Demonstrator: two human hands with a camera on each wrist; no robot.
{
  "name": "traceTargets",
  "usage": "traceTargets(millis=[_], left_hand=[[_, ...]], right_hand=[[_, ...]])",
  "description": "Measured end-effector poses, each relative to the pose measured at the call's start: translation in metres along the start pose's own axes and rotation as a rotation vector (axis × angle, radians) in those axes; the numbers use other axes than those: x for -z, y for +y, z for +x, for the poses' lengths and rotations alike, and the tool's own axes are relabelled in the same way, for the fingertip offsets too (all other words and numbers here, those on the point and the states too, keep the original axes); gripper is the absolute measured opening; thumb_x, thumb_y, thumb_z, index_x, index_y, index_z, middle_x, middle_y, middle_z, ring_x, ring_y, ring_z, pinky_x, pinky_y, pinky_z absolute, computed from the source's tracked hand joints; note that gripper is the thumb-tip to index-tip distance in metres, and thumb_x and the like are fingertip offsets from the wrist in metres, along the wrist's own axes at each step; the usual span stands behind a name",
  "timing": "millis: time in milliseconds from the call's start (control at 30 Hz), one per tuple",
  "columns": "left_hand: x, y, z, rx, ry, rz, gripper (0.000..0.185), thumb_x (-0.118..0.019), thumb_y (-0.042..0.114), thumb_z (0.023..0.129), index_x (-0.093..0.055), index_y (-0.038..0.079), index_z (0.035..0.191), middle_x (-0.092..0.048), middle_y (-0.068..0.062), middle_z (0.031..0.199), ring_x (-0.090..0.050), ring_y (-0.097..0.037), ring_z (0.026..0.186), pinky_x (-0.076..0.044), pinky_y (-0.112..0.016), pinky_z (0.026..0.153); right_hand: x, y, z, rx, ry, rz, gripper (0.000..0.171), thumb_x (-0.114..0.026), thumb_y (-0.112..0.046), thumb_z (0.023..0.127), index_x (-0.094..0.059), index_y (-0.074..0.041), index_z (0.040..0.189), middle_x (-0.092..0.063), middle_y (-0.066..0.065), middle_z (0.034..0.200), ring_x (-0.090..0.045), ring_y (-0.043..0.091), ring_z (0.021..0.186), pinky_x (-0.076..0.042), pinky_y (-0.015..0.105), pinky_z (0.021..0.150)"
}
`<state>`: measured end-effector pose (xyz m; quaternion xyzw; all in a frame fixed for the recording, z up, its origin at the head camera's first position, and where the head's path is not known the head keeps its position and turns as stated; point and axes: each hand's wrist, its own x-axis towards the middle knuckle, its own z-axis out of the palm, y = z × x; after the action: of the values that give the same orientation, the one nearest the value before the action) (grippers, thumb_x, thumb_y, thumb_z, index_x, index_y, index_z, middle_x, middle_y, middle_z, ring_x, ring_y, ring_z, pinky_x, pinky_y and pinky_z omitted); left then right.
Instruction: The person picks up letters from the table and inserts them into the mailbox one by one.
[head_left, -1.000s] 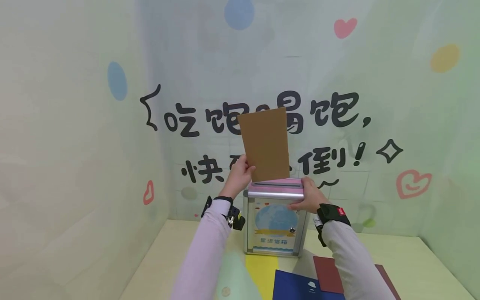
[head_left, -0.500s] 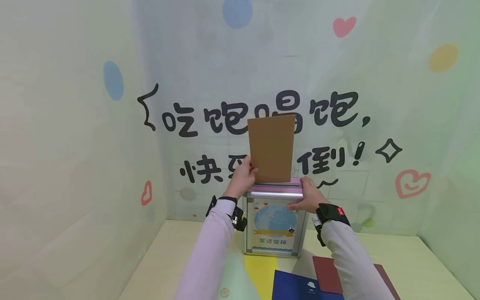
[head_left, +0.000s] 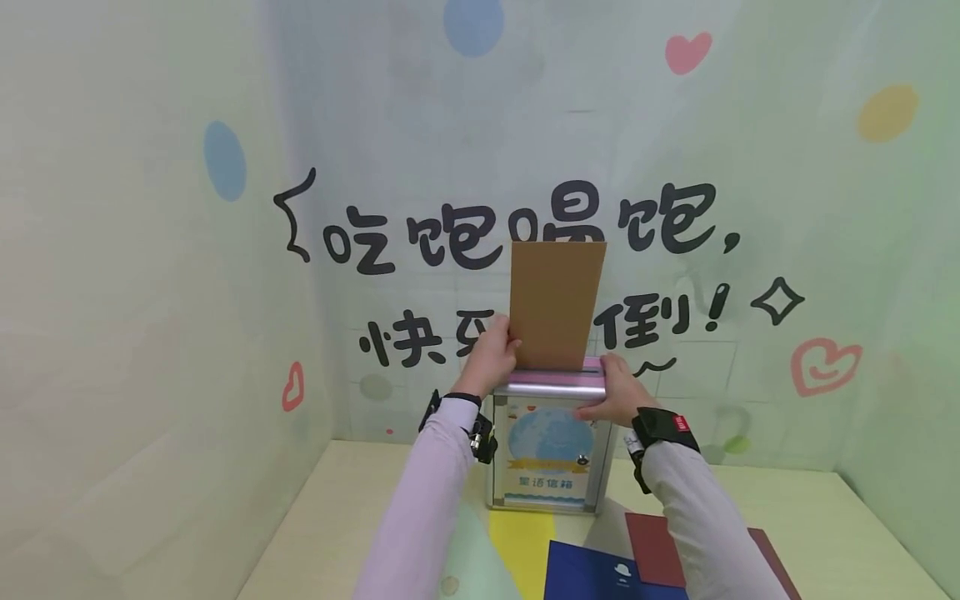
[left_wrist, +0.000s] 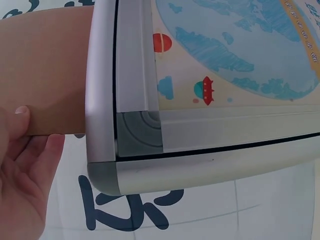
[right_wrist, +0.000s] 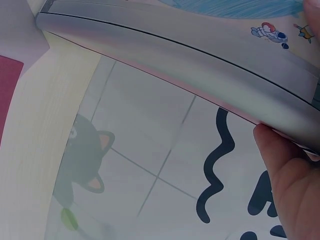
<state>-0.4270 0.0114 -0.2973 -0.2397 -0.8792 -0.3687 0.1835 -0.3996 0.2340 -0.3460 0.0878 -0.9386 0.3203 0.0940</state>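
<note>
My left hand [head_left: 491, 357] pinches a plain brown envelope [head_left: 555, 304] by its lower left edge, thumb in front. The envelope stands upright, its lower edge at the slot of a letterbox [head_left: 550, 390] with a pink top and silver frame. How far that edge reaches into the slot cannot be told. In the left wrist view, the thumb lies flat on the envelope [left_wrist: 47, 70] beside the box's corner. My right hand [head_left: 622, 396] grips the box's upper right corner, fingers on top and thumb on the front.
On the wooden table [head_left: 360, 492] in front of the box lie a pale green envelope [head_left: 472, 554], a yellow sheet [head_left: 522, 537], a blue envelope [head_left: 585, 575] and dark red ones [head_left: 651, 550], partly under the right sleeve. A printed wall [head_left: 750, 400] stands close behind.
My left hand has carried the envelope right and slightly down, bringing its lower edge to the slot. Its top has swung from leaning left to leaning slightly right. The right hand stays on the box.
</note>
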Motion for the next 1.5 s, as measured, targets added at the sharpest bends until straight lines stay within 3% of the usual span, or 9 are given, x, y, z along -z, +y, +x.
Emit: traceTargets(millis=[467, 800, 1133, 1500], left_hand=[[-0.006, -0.005, 0.000, 0.016, -0.017, 0.016, 0.015, -0.050, 0.006, 0.092, -0.047, 0.002, 0.106, -0.063, -0.016, 0.098, -0.060, -0.025, 0.089, -0.048, -0.038, 0.074], [-0.011, -0.006, -0.001, 0.025, -0.016, 0.064, 0.010, -0.052, 0.009, 0.091, -0.048, 0.003, 0.097, -0.063, -0.015, 0.090, -0.061, -0.025, 0.081, -0.048, -0.037, 0.068], [-0.014, -0.010, 0.000, 0.049, -0.053, 0.103, 0.011, -0.052, 0.010, 0.091, -0.048, 0.003, 0.098, -0.062, -0.014, 0.090, -0.060, -0.025, 0.080, -0.047, -0.037, 0.067], [-0.014, -0.009, 0.001, 0.022, -0.072, 0.146, 0.009, -0.057, 0.010, 0.089, -0.056, 0.005, 0.096, -0.064, -0.009, 0.089, -0.060, -0.021, 0.079, -0.048, -0.034, 0.068]], right_hand=[[-0.001, -0.005, -0.003, -0.011, -0.002, -0.008, 0.092, -0.084, -0.033, 0.060, -0.029, -0.004, 0.128, -0.038, 0.015, 0.115, -0.045, 0.032, 0.100, -0.043, 0.048, 0.086], [-0.001, -0.005, -0.005, -0.020, -0.001, -0.019, 0.093, -0.083, -0.034, 0.060, -0.028, -0.004, 0.129, -0.038, 0.016, 0.116, -0.045, 0.032, 0.101, -0.042, 0.049, 0.087], [0.000, -0.005, -0.004, -0.025, -0.007, -0.024, 0.094, -0.083, -0.034, 0.061, -0.027, -0.004, 0.130, -0.037, 0.016, 0.117, -0.045, 0.033, 0.101, -0.042, 0.049, 0.087], [-0.002, 0.003, 0.002, 0.011, 0.005, -0.030, 0.096, -0.084, -0.038, 0.058, -0.029, -0.003, 0.129, -0.038, 0.015, 0.116, -0.044, 0.031, 0.100, -0.042, 0.048, 0.086]])
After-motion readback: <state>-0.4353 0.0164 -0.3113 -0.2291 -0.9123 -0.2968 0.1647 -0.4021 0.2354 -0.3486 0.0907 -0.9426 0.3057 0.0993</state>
